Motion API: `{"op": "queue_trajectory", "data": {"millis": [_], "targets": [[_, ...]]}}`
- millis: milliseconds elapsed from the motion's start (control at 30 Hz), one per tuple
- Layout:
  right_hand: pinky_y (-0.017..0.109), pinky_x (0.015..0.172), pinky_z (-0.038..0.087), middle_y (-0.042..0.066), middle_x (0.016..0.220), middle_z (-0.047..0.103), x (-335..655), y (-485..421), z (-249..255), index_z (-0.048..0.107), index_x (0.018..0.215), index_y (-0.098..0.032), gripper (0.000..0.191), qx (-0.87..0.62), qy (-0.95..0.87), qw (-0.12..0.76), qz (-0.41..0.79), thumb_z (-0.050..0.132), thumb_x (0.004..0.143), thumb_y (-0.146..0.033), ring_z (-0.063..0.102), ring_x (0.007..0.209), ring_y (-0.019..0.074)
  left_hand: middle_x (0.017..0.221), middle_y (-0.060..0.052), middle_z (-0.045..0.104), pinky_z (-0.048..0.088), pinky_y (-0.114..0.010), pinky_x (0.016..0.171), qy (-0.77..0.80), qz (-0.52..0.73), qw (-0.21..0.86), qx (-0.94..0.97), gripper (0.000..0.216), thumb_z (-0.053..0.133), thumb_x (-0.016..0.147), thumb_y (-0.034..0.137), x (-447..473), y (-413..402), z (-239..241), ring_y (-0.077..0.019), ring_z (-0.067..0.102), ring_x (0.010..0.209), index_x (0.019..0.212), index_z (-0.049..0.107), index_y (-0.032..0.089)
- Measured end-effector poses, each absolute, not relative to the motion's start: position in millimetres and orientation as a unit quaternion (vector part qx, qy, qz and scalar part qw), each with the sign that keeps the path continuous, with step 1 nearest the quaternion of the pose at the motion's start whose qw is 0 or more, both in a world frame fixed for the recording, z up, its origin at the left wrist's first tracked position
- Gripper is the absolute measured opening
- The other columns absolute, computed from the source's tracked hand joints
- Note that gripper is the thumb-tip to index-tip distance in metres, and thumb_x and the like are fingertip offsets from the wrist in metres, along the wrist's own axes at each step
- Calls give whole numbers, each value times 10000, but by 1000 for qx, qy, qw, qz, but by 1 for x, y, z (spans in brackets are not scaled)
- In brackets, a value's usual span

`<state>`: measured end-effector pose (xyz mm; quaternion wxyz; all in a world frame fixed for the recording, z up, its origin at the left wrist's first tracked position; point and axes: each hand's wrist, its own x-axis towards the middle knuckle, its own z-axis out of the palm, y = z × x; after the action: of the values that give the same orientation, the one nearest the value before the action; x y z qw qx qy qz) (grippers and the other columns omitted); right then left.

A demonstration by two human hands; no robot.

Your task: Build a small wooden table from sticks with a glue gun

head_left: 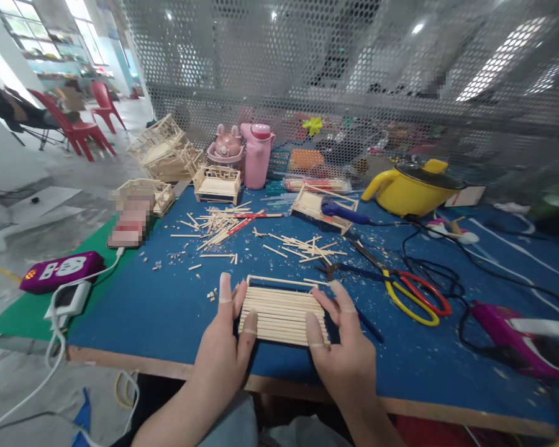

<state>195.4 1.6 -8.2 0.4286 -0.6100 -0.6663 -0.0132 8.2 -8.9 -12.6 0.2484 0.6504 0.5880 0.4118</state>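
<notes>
A flat panel of wooden sticks [282, 310] laid side by side rests on the blue table top [168, 310] near the front edge. My left hand [223, 347] grips its left end, thumb on the near edge and a finger along the side. My right hand [342, 347] holds the right end the same way, thumb pressed on the sticks. Both hands are closed on the panel. Several fingertips wear thin covers.
Loose sticks [223, 226] lie scattered behind the panel. Scissors with yellow and red handles [410, 292] and pliers lie to the right, beside black cables and a purple glue gun [522, 338]. Stick-built models [168, 149], a pink bottle [257, 155], a yellow pot [414, 186] stand at the back. Power strip [58, 270] at left.
</notes>
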Motion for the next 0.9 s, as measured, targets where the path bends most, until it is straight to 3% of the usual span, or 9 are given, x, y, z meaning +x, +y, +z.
{"op": "queue_trajectory", "data": {"millis": [100, 233, 433, 600, 733, 900], "targets": [[373, 820, 576, 131, 1151, 682, 195, -1, -10, 198, 1479, -176, 742, -622, -643, 445, 34, 566, 846, -299, 662, 1039, 263, 1388, -114, 513, 455, -376, 1008, 590, 394, 191, 679, 651, 364, 950, 277, 8, -9, -16, -188, 450, 1300, 1497, 18, 200], [430, 931, 518, 166, 1321, 564, 193, -7, -7, 65, 1500, -180, 728, -584, -654, 471, 102, 468, 894, -213, 595, 1152, 260, 1394, -120, 504, 423, -445, 1040, 593, 363, 112, 711, 478, 355, 948, 273, 8, -8, -19, -226, 459, 1297, 1417, 348, 185], [480, 969, 479, 192, 1438, 420, 190, -12, -3, -70, 1502, -175, 760, -563, -688, 452, 73, 380, 892, -124, 538, 1219, 270, 1336, -158, 553, 480, -422, 989, 578, 342, 38, 740, 441, 340, 945, 243, 7, -6, -15, -233, 510, 1251, 1359, 423, 116], [477, 1006, 437, 140, 1291, 585, 191, -8, -2, 222, 1460, -160, 642, -563, -720, 406, 2, 385, 843, -99, 534, 1220, 253, 1320, -141, 571, 477, -467, 986, 549, 326, -19, 769, 374, 337, 929, 194, 4, -4, -13, -240, 532, 1229, 1254, 516, 147], [481, 1040, 373, 128, 1217, 641, 193, -5, -2, 517, 1231, -135, 453, -548, -747, 375, -44, 384, 801, -82, 566, 1173, 247, 1306, -158, 580, 472, -503, 977, 537, 306, -45, 785, 396, 343, 896, 147, 1, -4, -14, -258, 552, 1207, 1257, 504, 129], [501, 1090, 248, 97, 1189, 665, 193, -5, -2, 620, 1078, -156, 376, -542, -755, 362, -68, 392, 785, -96, 575, 1150, 253, 1303, -194, 566, 428, -559, 991, 541, 291, -45, 788, 417, 386, 839, 115, -1, -5, -7, -320, 483, 1260, 1221, 552, 94]]}}
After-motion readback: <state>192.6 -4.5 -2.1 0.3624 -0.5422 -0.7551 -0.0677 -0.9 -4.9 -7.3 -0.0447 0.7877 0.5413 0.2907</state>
